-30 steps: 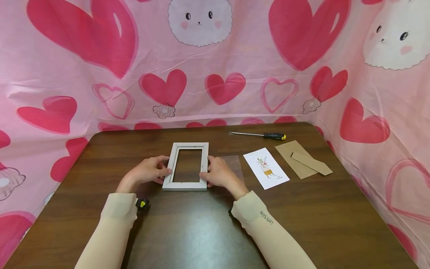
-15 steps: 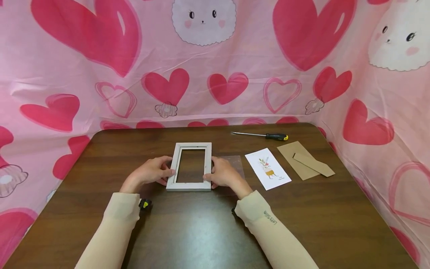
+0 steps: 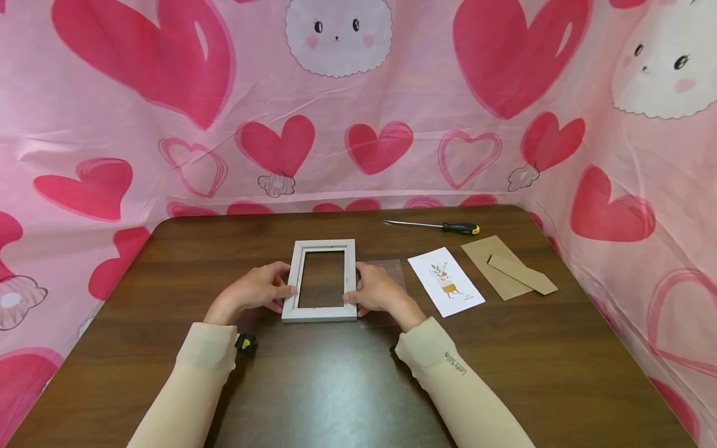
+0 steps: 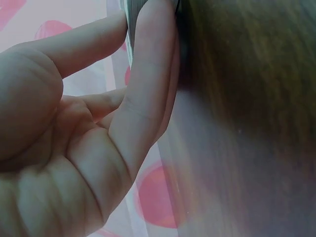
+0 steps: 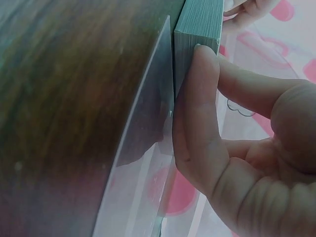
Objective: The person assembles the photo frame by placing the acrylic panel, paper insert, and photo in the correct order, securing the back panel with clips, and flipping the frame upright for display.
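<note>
A white rectangular picture frame (image 3: 319,313) with an open middle lies on the table between both hands. My left hand (image 3: 254,291) grips its left side, thumb over the top face and fingers along the outer edge. On the opposite side, my right hand (image 3: 381,289) holds the frame the same way. The right wrist view shows the fingers pressed to the outer edge of the frame (image 5: 197,22). Beside them a clear plastic sheet (image 5: 143,143) lies flat on the table, partly under the right hand. In the left wrist view only a sliver of the frame (image 4: 134,22) shows.
Right of the clear sheet lies a white card (image 3: 445,281) with a plant drawing. Farther right is a brown backing board (image 3: 493,264) with an angled stand leg. A screwdriver (image 3: 460,228) lies near the back edge of the wooden table (image 3: 336,386). Patterned pink fabric (image 3: 381,81) hangs behind.
The frame has shifted slightly right and toward the person, with both hands keeping hold of it. The other things on the table stay put.
</note>
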{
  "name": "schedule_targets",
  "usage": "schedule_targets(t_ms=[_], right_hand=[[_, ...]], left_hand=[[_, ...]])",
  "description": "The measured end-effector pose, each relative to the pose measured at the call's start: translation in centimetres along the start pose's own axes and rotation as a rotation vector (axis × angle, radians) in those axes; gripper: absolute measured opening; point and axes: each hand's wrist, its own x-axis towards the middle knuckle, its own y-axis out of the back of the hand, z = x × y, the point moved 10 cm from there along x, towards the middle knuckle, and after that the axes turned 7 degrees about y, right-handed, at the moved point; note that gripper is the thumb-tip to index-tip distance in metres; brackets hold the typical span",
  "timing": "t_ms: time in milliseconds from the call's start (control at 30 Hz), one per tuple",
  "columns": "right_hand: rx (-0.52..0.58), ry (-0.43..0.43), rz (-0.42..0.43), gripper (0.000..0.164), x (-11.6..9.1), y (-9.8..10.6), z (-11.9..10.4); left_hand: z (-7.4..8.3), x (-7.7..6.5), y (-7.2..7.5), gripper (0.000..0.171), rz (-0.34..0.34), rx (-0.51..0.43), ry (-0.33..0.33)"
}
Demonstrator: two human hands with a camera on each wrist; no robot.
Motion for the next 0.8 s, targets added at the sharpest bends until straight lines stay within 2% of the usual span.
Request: schedule_targets(t_ms=[333,533,800], right_hand=[[0.044,0.008,-0.021,0.077,-0.6,-0.3,-0.4],[0.024,-0.006,-0.039,0.079,-0.8,-0.4,-0.7],[0.06,-0.027,-0.044,0.073,-1.1,-0.6,-0.5]], left_hand=[[0.0,-0.4,-0.1,0.064,-0.022,0.012,0.019],[0.0,-0.6,-0.2,0.063,-0.034,0.012,0.032],[0.0,-0.6,-0.3,0.06,-0.035,0.012,0.04]])
